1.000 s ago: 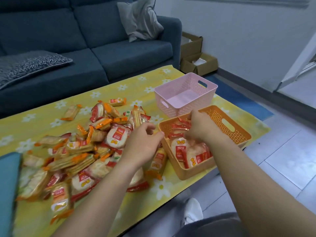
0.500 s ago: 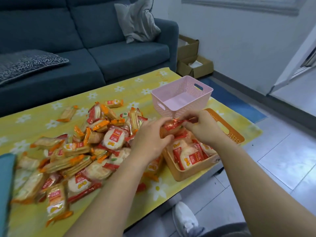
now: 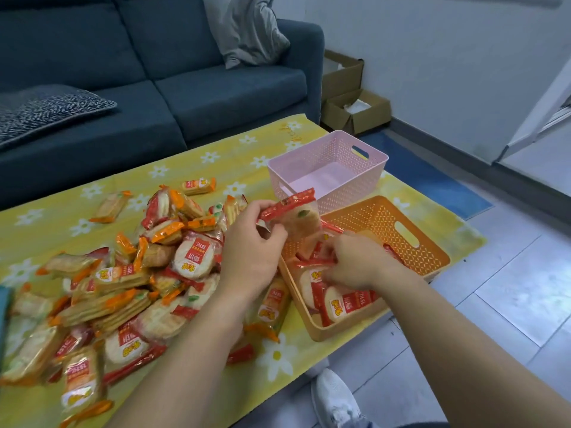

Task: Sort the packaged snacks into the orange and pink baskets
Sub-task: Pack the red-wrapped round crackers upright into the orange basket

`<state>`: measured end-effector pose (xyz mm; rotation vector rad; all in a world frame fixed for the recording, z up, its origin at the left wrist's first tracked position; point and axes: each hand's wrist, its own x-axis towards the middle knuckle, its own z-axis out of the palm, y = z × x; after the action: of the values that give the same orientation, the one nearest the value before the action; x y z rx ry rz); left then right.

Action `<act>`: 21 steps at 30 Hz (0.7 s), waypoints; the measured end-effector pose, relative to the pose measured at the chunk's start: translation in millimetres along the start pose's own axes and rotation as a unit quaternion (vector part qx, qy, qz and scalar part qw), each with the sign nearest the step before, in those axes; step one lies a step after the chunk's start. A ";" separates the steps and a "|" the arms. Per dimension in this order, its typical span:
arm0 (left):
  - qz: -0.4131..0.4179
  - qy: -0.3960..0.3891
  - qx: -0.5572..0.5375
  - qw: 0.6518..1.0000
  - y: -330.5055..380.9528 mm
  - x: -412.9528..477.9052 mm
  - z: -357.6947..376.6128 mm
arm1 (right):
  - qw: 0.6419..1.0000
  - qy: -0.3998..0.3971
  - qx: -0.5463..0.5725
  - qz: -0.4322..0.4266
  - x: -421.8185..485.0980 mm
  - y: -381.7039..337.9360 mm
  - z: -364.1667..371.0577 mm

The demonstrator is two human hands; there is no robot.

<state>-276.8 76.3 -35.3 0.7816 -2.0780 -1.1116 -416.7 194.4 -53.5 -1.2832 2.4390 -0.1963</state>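
A pile of packaged snacks [image 3: 129,282], red-edged round crackers and orange-edged biscuit packs, covers the left of the yellow flowered cloth [image 3: 234,156]. My left hand [image 3: 251,245] pinches a red-edged cracker pack [image 3: 295,216] and holds it up over the near-left corner of the orange basket [image 3: 411,242]. My right hand [image 3: 358,261] reaches down into the orange basket, fingers curled among the red-edged packs [image 3: 340,301] lying there; whether it grips one is hidden. The pink basket [image 3: 327,168] stands just behind, with nothing visible inside.
A blue sofa [image 3: 154,88] with a grey cushion [image 3: 247,29] runs along the far side of the table. Open cardboard boxes [image 3: 355,106] sit on the floor by the wall. The orange basket overhangs the table's right edge above the tiled floor, near my white shoe [image 3: 336,400].
My left hand has lifted the red-edged pack higher over the orange basket. My right hand let go of it and dropped into the basket among the packs.
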 end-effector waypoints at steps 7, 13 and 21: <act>0.021 -0.061 0.008 0.998 -5.8 14.8 -5.2 | 0.979 0.099 0.150 0.097 -11.0 21.1 -19.5; 0.055 -0.117 0.102 0.986 -5.9 19.1 8.0 | 0.963 0.141 0.224 0.056 -13.4 13.1 -24.7; -0.053 -0.143 -0.032 0.988 -9.2 31.8 -0.5 | 0.936 0.214 0.278 0.025 -16.4 11.6 -33.4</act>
<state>-294.1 48.1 -34.8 0.7458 -2.2419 -1.4120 -430.2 212.7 -21.9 -0.9872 2.4666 -1.1669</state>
